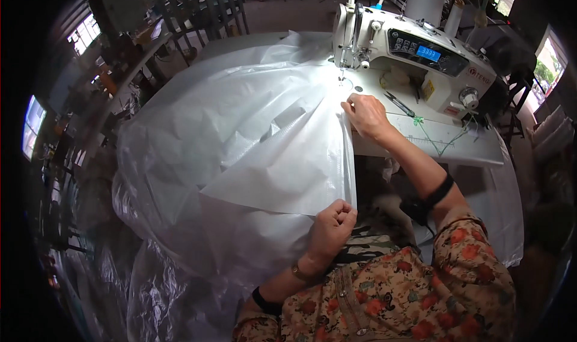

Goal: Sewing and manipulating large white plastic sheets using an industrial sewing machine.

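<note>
A large white plastic sheet (240, 125) spreads over the table to the left and hangs down toward me. Its folded right edge runs from the needle of a white sewing machine (439, 47) down to my lap. With fingers closed, my left hand (332, 228) pinches the near corner of that edge. Farther up, my right hand (366, 115) grips the same edge just in front of the lit needle area. Whether the presser foot is raised or lowered, I cannot make out.
Thread snips (399, 104) lie on the machine bed right of my right hand, beside tangled green thread (442, 146). A thread cone (454, 18) stands behind the machine. More clear plastic sheeting (162, 282) hangs at the lower left. A metal rack (201, 8) stands at the back left.
</note>
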Available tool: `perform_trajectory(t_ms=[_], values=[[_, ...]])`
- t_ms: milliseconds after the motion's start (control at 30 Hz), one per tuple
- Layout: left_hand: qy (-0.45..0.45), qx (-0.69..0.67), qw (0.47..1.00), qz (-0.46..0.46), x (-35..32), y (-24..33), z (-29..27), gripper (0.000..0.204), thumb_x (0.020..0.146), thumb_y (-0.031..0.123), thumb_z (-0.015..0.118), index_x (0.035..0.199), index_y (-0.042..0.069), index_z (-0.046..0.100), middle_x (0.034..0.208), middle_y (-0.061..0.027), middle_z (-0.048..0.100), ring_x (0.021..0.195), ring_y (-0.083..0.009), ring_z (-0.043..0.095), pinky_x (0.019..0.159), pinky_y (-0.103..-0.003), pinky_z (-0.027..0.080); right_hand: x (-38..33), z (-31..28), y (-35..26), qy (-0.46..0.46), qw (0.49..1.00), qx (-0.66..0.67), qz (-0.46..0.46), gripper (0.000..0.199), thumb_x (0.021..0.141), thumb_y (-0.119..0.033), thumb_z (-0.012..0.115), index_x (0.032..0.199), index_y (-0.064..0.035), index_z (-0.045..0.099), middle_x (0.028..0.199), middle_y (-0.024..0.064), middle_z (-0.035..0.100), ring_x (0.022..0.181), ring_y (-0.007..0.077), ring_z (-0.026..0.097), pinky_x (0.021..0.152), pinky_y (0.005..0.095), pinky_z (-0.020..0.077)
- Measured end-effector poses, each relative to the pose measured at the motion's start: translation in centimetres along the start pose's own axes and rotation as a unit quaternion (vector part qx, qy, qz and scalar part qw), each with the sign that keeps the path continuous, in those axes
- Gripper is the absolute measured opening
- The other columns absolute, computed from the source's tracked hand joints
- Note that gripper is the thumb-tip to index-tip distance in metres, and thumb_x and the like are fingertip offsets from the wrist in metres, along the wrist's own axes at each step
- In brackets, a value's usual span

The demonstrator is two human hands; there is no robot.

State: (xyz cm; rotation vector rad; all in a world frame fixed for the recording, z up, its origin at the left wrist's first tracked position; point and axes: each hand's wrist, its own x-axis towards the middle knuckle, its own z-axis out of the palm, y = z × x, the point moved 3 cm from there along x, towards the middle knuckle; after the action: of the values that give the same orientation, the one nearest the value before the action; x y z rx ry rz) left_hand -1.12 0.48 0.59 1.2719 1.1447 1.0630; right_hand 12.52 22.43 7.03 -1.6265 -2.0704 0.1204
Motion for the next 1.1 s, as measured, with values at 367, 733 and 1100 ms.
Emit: perform_trajectory(t_ms=[367,733,1100], values=[[-0.034,-0.063,0.997,-0.005,0.8,-1.6,1.4,0.017,0.095,0.007,0.058,0.080,0.000,0.055,0.057,0.0077,0.047,0.053,0.0011,0.039,0.047,-0.020,0.029,4.4,2.8,-0.2,-0.054,0.984,-0.166,-0.042,0.018,0.082,-0.010,0.057,0.090,0.0048,0.065,0.085,0.0240,0.069,0.084,0.0399,0.069,0.074,0.0465,0.0543],[0.027,0.106,0.987,0.119,2.9,-0.2,0.1,0.014,0.090,0.009,0.060,0.082,-0.002,0.056,0.052,-0.0105,0.046,0.045,-0.0158,0.044,0.048,-0.033,0.038,0.6,2.8,-1.4,-0.046,0.977,-0.207,0.007,0.012,0.071,-0.003,0.065,0.082,0.0007,0.067,0.079,0.0190,0.070,0.078,0.0330,0.071,0.068,0.0399,0.0562],[0.013,0.089,0.986,0.139,7.9,1.5,-0.4,0.017,0.093,0.006,0.056,0.079,-0.004,0.054,0.051,-0.0010,0.043,0.050,-0.0038,0.038,0.046,-0.027,0.032,4.5,3.6,0.4,-0.022,0.984,-0.169,-0.047,0.015,0.083,-0.008,0.054,0.088,0.0039,0.061,0.079,0.0251,0.068,0.077,0.0400,0.068,0.071,0.0467,0.0528]])
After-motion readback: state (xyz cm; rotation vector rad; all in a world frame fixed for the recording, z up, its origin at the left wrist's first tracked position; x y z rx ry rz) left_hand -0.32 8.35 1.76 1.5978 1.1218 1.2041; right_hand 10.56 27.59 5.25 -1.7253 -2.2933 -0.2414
